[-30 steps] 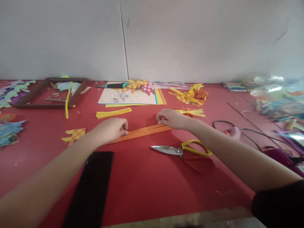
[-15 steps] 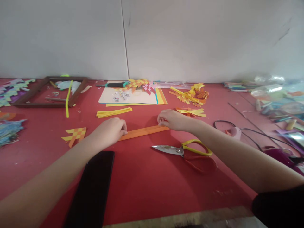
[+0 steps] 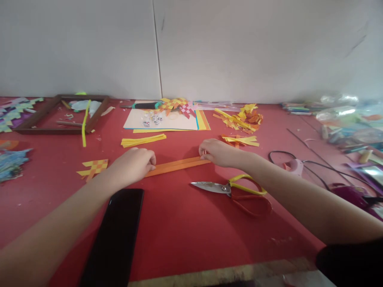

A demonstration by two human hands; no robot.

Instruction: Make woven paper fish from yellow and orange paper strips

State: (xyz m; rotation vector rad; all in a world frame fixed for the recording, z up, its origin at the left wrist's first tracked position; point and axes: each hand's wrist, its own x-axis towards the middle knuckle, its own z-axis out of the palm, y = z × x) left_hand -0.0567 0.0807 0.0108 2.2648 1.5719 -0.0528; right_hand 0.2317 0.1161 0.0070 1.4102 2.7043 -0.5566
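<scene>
Two orange paper strips lie side by side on the red table, stretched between my hands. My left hand is closed on their left end, and its fingertips are partly hidden. At the other end my right hand pinches the strips between thumb and fingers. Just behind my left hand rests a bundle of yellow paper strips. A woven yellow and orange paper fish lies left of that hand. Scissors with yellow and red handles sit in front of my right hand, and a black phone near my left forearm.
Stacked paper sheets hold clear gems and woven pieces at the back. Paper scraps and cut strips lie to the right. A brown frame stands back left. A pink glue gun with a black cable is at right.
My left hand has slid slightly left along the orange strips. The two strips, uneven a second ago, now lie more neatly side by side. My right hand has hardly moved.
</scene>
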